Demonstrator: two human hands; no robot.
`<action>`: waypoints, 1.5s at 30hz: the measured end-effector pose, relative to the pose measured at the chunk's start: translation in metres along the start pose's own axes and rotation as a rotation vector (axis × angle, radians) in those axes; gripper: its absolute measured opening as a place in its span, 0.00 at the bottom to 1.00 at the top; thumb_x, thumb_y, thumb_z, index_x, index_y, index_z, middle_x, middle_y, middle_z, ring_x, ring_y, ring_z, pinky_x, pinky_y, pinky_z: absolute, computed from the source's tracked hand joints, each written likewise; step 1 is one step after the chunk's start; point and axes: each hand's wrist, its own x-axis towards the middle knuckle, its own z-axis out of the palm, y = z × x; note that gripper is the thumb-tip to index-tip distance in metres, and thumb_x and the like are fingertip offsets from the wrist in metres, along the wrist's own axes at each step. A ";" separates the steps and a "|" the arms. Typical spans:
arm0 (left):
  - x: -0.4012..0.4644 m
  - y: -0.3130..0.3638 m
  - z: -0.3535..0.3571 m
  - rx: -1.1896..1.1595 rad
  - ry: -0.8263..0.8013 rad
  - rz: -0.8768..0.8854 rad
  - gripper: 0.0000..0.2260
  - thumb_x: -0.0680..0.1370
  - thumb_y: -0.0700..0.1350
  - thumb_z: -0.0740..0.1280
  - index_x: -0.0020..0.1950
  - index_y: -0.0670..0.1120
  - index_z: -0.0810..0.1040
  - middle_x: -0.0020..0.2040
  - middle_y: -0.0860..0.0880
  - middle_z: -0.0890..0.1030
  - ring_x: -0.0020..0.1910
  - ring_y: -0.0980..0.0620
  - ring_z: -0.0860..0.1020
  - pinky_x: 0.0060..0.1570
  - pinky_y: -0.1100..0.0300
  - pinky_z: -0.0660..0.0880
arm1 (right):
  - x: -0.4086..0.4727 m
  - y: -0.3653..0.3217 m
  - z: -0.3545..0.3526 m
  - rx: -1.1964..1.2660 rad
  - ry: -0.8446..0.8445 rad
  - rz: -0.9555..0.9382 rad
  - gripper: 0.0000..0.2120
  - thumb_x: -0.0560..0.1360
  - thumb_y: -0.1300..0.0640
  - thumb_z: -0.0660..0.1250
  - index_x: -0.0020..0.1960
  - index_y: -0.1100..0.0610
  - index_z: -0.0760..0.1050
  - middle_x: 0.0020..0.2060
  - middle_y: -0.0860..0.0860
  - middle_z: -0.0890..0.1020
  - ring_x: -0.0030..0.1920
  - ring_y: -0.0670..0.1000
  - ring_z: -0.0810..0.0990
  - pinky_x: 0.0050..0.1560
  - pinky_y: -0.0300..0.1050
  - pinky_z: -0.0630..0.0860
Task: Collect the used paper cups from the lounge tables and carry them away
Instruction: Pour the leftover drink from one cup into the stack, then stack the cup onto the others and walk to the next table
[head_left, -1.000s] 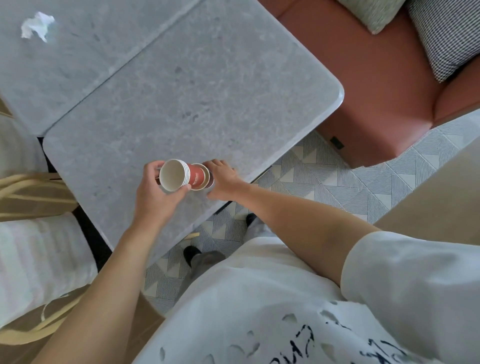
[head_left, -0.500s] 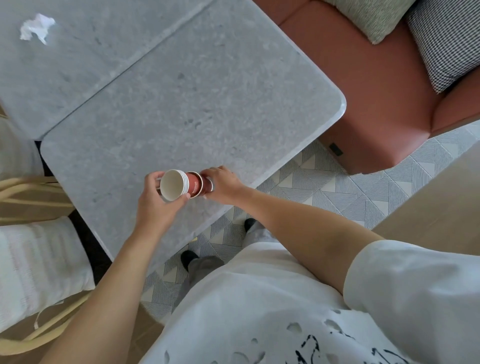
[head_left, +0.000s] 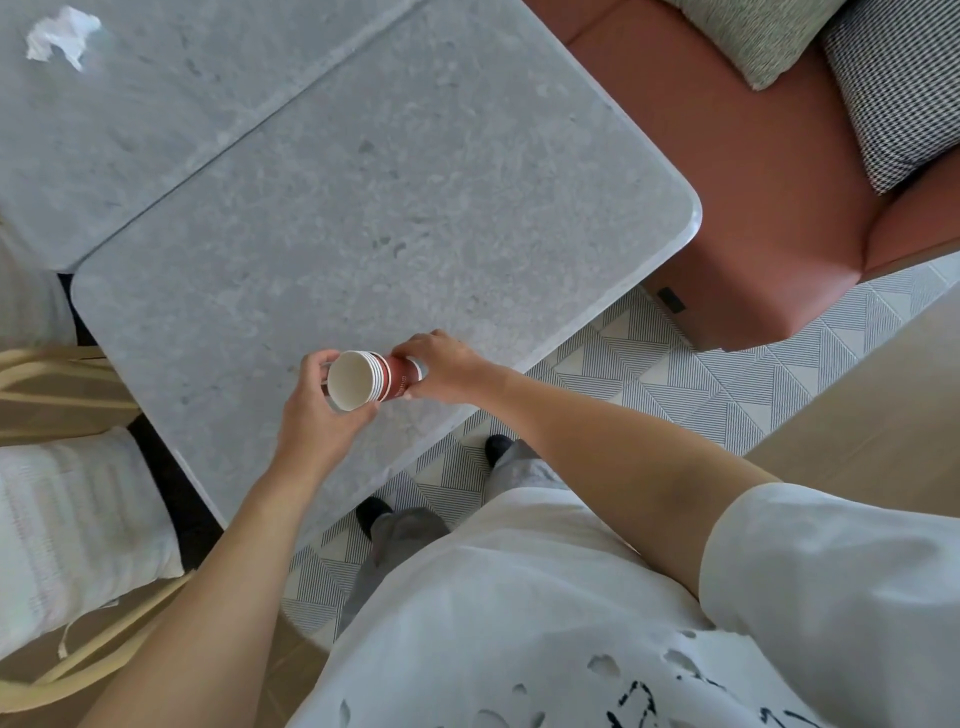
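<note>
A nested stack of red and white paper cups lies on its side in the air above the near edge of the grey stone table, its open mouth facing me. My left hand grips the rim end with fingers and thumb curled around it. My right hand holds the bottom end of the stack, fingers wrapped over the red cup base. Several white rims sit tight together at the mouth end.
A crumpled white tissue lies on a second grey table at the far left. A rust-coloured sofa with patterned cushions stands right of the table. A cream chair with a white cushion is at my left.
The red cup in my right hand has slid into the stack held by my left hand, so the cups now form one tight stack. Both hands stay above the table's near edge.
</note>
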 end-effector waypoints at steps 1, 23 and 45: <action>0.000 0.000 0.001 0.001 -0.004 -0.006 0.32 0.70 0.40 0.82 0.70 0.53 0.71 0.60 0.55 0.78 0.56 0.53 0.78 0.49 0.64 0.71 | 0.000 0.000 0.000 -0.005 -0.004 -0.005 0.24 0.74 0.51 0.77 0.70 0.46 0.78 0.63 0.48 0.81 0.67 0.57 0.73 0.66 0.58 0.74; -0.012 0.037 0.034 0.266 0.014 0.012 0.25 0.71 0.48 0.81 0.61 0.46 0.71 0.55 0.44 0.81 0.53 0.38 0.80 0.46 0.45 0.77 | -0.009 0.002 0.007 -0.065 -0.012 -0.024 0.27 0.75 0.50 0.78 0.72 0.50 0.77 0.71 0.49 0.76 0.72 0.55 0.70 0.68 0.56 0.72; -0.030 0.069 -0.016 0.229 0.135 0.049 0.29 0.65 0.52 0.81 0.62 0.50 0.75 0.57 0.49 0.82 0.57 0.41 0.79 0.53 0.44 0.79 | -0.029 -0.028 -0.004 0.135 0.108 -0.020 0.34 0.67 0.56 0.82 0.71 0.47 0.77 0.66 0.49 0.80 0.68 0.53 0.76 0.65 0.50 0.76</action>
